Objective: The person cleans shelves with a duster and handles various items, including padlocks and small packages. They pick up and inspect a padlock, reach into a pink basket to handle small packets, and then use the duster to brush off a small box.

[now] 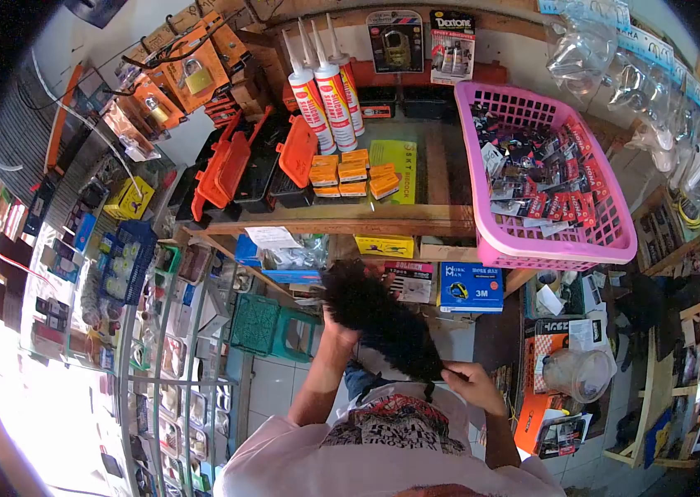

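Observation:
A black feather duster (387, 323) lies slantwise in front of my chest, its bushy end towards the shelf. My left hand (340, 330) is closed at its upper left side, the fingers partly hidden behind the dark feathers. At the lower right end, my right hand (472, 386) grips the duster with bent fingers. Just beyond the bushy end, a blue box (292, 277) with plastic packets stands under the shelf. To the right of the duster is a blue 3M box (471, 287).
A wooden-edged glass shelf (428, 217) spans ahead, bearing silicone sealant tubes (335, 99), small orange boxes (353, 172) and orange-lidded cases (221, 170). A pink basket (557, 248) of small packets overhangs its right edge. A green stool (290, 333) and glass display racks stand left.

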A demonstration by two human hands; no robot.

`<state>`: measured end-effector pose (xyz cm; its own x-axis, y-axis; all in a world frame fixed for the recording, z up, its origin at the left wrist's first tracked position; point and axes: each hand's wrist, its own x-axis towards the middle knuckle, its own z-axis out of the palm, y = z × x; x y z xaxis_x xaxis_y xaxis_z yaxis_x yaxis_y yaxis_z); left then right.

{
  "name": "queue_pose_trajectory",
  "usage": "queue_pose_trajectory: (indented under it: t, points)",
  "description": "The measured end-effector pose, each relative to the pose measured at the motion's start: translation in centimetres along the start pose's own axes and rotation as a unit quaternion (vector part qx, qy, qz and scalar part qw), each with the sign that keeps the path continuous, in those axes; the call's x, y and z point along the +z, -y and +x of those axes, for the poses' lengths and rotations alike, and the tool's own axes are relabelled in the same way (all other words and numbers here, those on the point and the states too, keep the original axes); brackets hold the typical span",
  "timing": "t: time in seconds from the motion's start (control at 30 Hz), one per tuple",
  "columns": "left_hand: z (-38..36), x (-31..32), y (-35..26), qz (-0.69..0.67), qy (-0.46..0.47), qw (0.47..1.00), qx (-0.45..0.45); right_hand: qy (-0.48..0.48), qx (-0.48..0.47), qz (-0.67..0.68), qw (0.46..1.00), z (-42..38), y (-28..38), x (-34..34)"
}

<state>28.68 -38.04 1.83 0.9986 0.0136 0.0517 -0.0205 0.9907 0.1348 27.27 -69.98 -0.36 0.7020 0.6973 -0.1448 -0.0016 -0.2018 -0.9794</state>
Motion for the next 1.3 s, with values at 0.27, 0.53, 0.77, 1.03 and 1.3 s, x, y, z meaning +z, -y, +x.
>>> queue_pose_trajectory:
  t: [0.27,0.53,0.77,1.03,1.3]
  points:
    - [0.0,0.5,-0.1,0.033,-0.076,0.996,0.017,0.027,0.067,0.008,0.997,0.3,2.8,-0.1]
    - [0.1,0.8,-0.3,0.039,-0.096,0.995,0.009,0.050,0.075,0.001,0.996,0.6,2.5,-0.6]
    - [0.2,-0.2,-0.5,0.044,-0.094,0.994,0.023,0.008,0.031,-0.004,0.999,0.8,2.0,0.0]
    - [0.6,-1.8,-0.3,0.442,-0.105,0.876,0.160,0.006,0.052,0.008,0.999,1.0,3.9,0.5]
    - [-0.2,3.2,-1.2,0.163,-0.117,0.976,0.087,-0.016,0.040,0.017,0.999,1.6,3.0,0.8]
